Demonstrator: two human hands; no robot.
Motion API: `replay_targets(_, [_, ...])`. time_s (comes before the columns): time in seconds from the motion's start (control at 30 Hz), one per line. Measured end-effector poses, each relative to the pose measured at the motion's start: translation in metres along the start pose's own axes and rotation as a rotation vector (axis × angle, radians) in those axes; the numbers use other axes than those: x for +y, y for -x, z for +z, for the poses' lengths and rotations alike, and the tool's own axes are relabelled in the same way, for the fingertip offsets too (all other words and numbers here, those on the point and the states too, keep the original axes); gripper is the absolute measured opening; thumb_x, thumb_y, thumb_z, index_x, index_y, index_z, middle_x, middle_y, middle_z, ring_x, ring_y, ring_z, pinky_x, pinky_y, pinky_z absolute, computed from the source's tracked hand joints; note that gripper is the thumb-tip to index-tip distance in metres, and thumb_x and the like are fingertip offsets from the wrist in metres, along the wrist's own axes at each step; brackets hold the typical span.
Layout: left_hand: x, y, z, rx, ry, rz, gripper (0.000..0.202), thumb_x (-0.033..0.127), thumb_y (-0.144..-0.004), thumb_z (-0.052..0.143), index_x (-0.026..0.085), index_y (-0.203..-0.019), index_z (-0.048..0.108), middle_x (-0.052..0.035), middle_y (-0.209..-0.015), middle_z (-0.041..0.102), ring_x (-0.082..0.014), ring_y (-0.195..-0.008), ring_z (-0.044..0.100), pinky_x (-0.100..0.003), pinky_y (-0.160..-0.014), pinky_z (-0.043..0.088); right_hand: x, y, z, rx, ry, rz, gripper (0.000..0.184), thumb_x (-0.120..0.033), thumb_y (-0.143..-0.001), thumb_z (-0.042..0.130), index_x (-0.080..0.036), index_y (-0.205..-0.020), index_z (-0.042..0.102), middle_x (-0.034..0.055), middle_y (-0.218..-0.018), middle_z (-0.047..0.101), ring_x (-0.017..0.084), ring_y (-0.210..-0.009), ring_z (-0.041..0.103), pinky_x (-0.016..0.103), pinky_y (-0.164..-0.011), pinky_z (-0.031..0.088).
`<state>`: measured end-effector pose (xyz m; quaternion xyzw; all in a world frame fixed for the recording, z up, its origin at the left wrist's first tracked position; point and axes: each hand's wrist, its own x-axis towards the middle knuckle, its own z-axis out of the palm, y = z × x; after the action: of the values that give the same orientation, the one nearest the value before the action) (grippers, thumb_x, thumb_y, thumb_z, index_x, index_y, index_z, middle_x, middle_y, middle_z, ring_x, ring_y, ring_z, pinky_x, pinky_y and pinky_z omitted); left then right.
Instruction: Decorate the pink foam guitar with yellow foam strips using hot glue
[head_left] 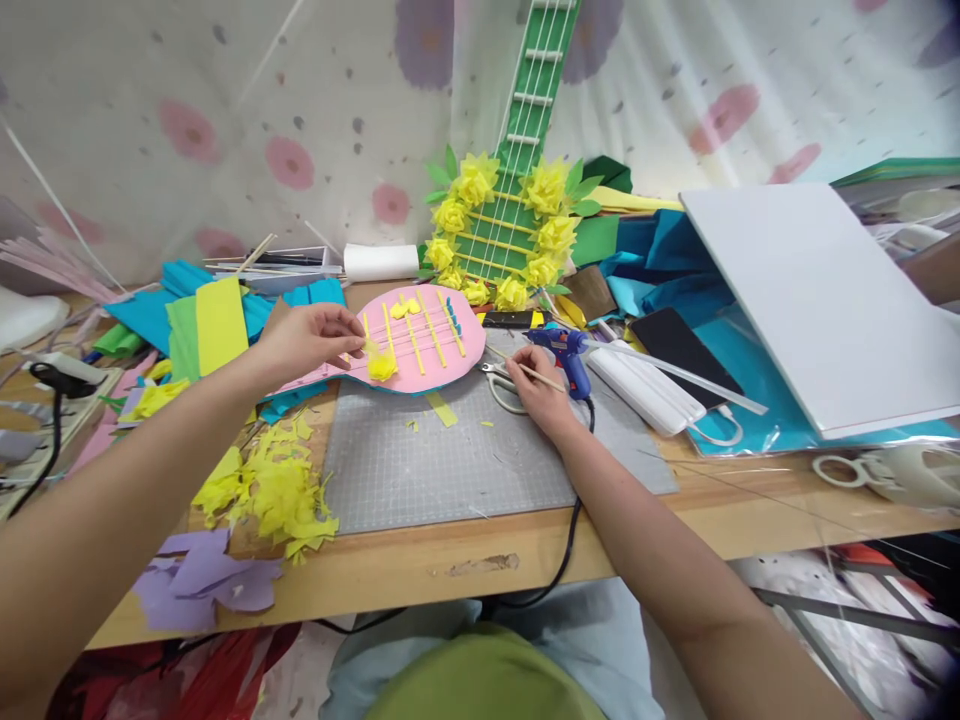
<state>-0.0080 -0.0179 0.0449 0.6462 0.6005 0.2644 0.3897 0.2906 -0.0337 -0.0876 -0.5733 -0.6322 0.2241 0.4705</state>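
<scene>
A pink paper guitar body [420,345] with yellow strips lies at the far edge of a grey cutting mat [465,460]. My left hand [307,340] pinches its left side, fingers closed by a yellow tissue flower [380,362] on the pink shape. My right hand [536,392] rests on the mat, fingers closed on a thin wooden stick [529,370]. White-handled scissors [501,385] lie just left of this hand. A blue glue gun [566,352] stands right behind it, its black cord running off the table edge.
A green paper guitar [510,225] ringed with yellow flowers leans at the back. Yellow paper scraps [274,490] and purple cut-outs [202,580] lie front left. A white board [817,300], blue paper, a black phone [679,350] and white glue sticks sit to the right.
</scene>
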Motion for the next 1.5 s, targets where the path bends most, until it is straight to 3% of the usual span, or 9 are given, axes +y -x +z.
replay_targets(0.13, [0.006,-0.009,0.01,-0.136,-0.153,0.126,0.029,0.043,-0.064,0.066,0.021,-0.079,0.058,-0.0008,-0.07,0.066,-0.016,-0.067,0.064,-0.029,-0.06,0.052,-0.001,0.001,0.0,-0.014,0.03,0.009,0.02,-0.041,-0.081,0.05,-0.022,-0.075,0.048,-0.0009,-0.066,0.053,0.014,-0.059,0.048,0.027,-0.056,0.036])
replay_targets(0.27, [0.02,-0.014,0.018,-0.185,-0.431,0.202,0.029,0.042,-0.067,0.062,0.022,-0.088,0.062,-0.0013,-0.078,0.068,-0.0168,-0.073,0.063,-0.027,-0.062,0.048,0.001,0.001,0.0,-0.027,0.018,0.019,0.02,-0.041,-0.082,0.05,-0.022,-0.076,0.048,-0.001,-0.068,0.053,0.014,-0.061,0.048,0.028,-0.057,0.037])
replay_targets(0.4, [0.034,-0.016,0.025,-0.25,-0.603,0.263,0.026,0.04,-0.071,0.057,0.02,-0.085,0.064,-0.0018,-0.085,0.068,-0.0163,-0.078,0.061,-0.026,-0.068,0.045,0.001,0.001,0.0,-0.032,-0.019,0.022,0.019,-0.04,-0.081,0.051,-0.022,-0.076,0.048,-0.0015,-0.067,0.051,0.013,-0.06,0.047,0.028,-0.057,0.036])
replay_targets(0.67, [0.028,-0.014,0.032,-0.288,-0.739,0.363,0.022,0.033,-0.075,0.047,0.02,-0.083,0.062,0.0008,-0.084,0.066,-0.0122,-0.075,0.057,-0.023,-0.068,0.04,0.001,0.002,-0.003,0.163,-0.128,-0.028,0.026,-0.044,-0.083,0.048,-0.022,-0.072,0.044,-0.0035,-0.063,0.046,0.011,-0.057,0.043,0.026,-0.056,0.033])
replay_targets(0.83, [0.025,-0.014,0.034,-0.276,-0.7,0.362,0.02,0.033,-0.075,0.048,0.021,-0.083,0.061,0.0001,-0.085,0.066,-0.0142,-0.075,0.058,-0.024,-0.066,0.039,-0.004,0.004,-0.006,0.261,-0.146,-0.034,0.031,-0.049,-0.084,0.045,-0.022,-0.07,0.043,-0.0036,-0.062,0.044,0.011,-0.057,0.042,0.026,-0.056,0.034])
replay_targets(1.07, [0.018,-0.009,0.027,-0.257,-0.617,0.469,0.02,0.037,-0.076,0.049,0.019,-0.081,0.057,-0.0032,-0.085,0.062,-0.0145,-0.073,0.055,-0.025,-0.065,0.04,-0.001,0.002,-0.011,0.382,-0.168,-0.008,0.035,-0.053,-0.087,0.038,-0.023,-0.07,0.039,-0.0034,-0.061,0.042,0.011,-0.057,0.042,0.026,-0.056,0.036])
replay_targets(1.33, [-0.003,0.018,0.013,-0.287,-0.479,0.288,0.021,0.041,-0.082,0.044,0.023,-0.089,0.051,0.0016,-0.069,0.06,-0.0128,-0.06,0.056,-0.024,-0.059,0.042,0.002,0.003,-0.007,0.345,-0.158,0.007,0.036,-0.054,-0.085,0.04,-0.022,-0.067,0.041,-0.0039,-0.059,0.042,0.012,-0.056,0.041,0.027,-0.057,0.035])
replay_targets(1.5, [-0.021,0.024,0.005,-0.23,-0.37,0.291,0.025,0.046,-0.077,0.052,0.021,-0.081,0.053,0.0,-0.072,0.06,-0.0121,-0.062,0.057,-0.024,-0.059,0.046,0.005,0.005,-0.004,0.332,-0.128,0.005,0.036,-0.053,-0.085,0.04,-0.022,-0.066,0.04,-0.0039,-0.058,0.042,0.012,-0.057,0.041,0.028,-0.058,0.036])
